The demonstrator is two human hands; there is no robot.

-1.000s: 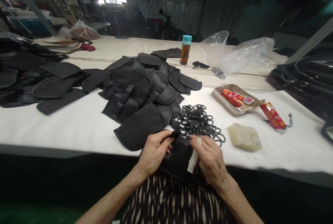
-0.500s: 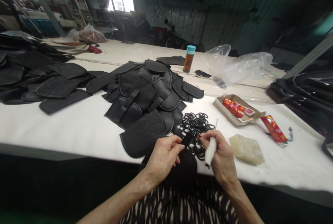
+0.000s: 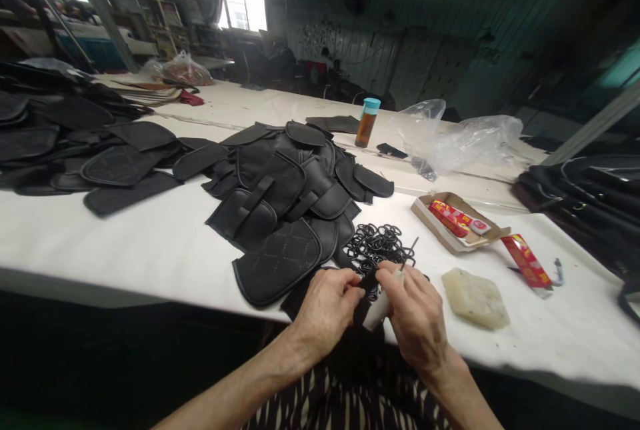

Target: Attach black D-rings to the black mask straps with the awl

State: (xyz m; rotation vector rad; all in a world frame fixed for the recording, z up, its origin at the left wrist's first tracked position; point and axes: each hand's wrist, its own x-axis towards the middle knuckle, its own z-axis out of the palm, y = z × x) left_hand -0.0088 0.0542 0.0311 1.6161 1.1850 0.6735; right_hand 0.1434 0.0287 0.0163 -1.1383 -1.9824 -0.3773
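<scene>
Evidently the strap (image 3: 369, 281) is what is being worked: it lies between the two hands, by the near edge of the table (image 3: 150, 237). At eight o'clock from it, the left hand (image 3: 327, 305) has thumb and fingers drawn close together on the strap. At four o'clock, the right hand (image 3: 419, 313) is curled around the tool (image 3: 379, 310), its pale handle slanting towards seven and its thin shaft standing up towards one. The right fingertips meet at the strap; whether they also pinch a ring, I cannot tell. A dark piece (image 3: 357, 345) hangs at six o'clock, its outline lost in shadow.

The rings (image 3: 377, 243) lie heaped at twelve, just past the fingers. The pile (image 3: 280, 180) spreads at ten to eleven, the carton (image 3: 440, 239) sits at two, and the block (image 3: 475, 299) at three. Well beyond the rings, also at twelve, stands the bottle (image 3: 367, 125).

The step in hand looks like setting the strap with the fingertips, the tool merely carried in the palm with its shaft clear of the work. The next move seems to call for a firm left pinch and small right-finger adjustments, minding that loose point.
</scene>
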